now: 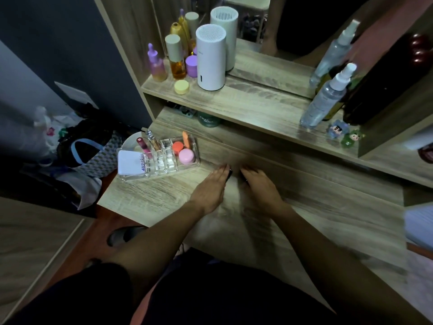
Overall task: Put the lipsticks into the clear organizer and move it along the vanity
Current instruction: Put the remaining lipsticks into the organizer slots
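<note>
Centre frame, the left hand and right hand lie palm-down on the counter, each covering a small dark item; grip state cannot be determined. Left of centre, well apart, the clear organizer stands holding a lipstick

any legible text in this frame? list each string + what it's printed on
"4U2skin", roughly, the first characters uncertain: purple print on the white compact in the clear organizer.
Dark green jar under the shelf: white lettering, too blurred to read.
Spray bottle: label too small to read.
</note>
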